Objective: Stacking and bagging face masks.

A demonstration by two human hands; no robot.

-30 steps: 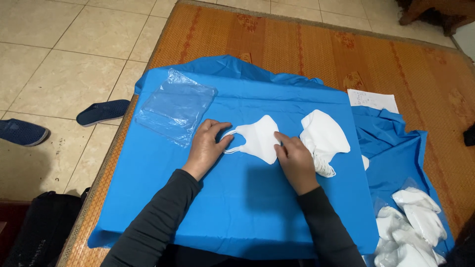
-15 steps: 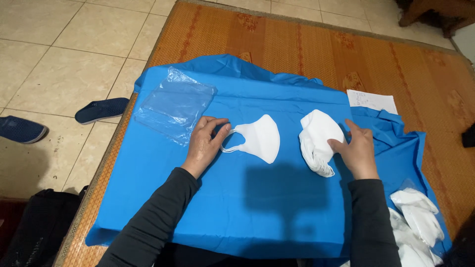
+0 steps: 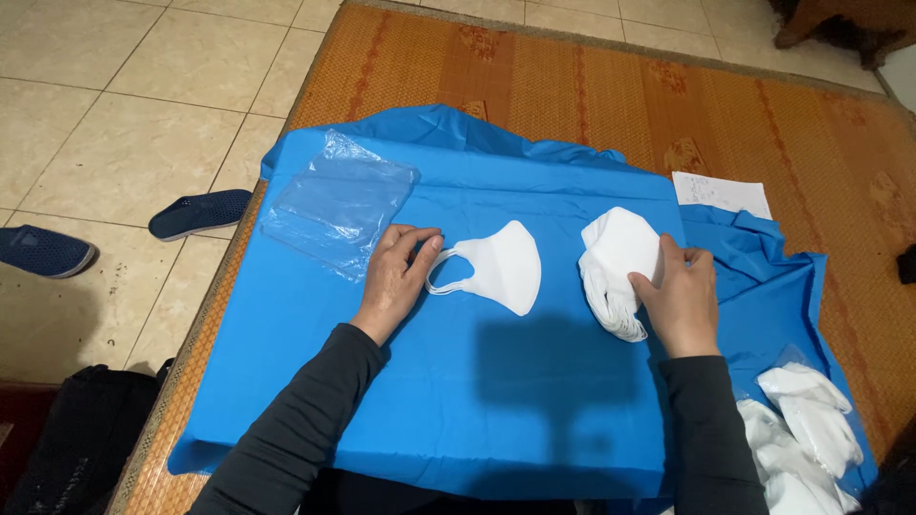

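A single white face mask (image 3: 498, 267) lies flat on a blue cloth (image 3: 458, 401). My left hand (image 3: 396, 277) rests on the cloth with its fingertips on the mask's ear loop. To the right sits a stack of white masks (image 3: 615, 262). My right hand (image 3: 679, 298) lies against that stack's right side, fingers touching the top mask. A pile of clear plastic bags (image 3: 339, 202) lies at the cloth's upper left, just beyond my left hand.
The blue cloth covers a woven orange mat (image 3: 611, 86) on a tiled floor (image 3: 124, 114). A white paper sheet (image 3: 720, 194) lies at the right. More white masks (image 3: 806, 429) sit at the lower right. Two dark slippers (image 3: 196, 212) and a black bag (image 3: 76, 439) are at the left.
My right hand left the single mask, went right to the stack and now touches its top mask. My left hand stays on the single mask's ear loop.
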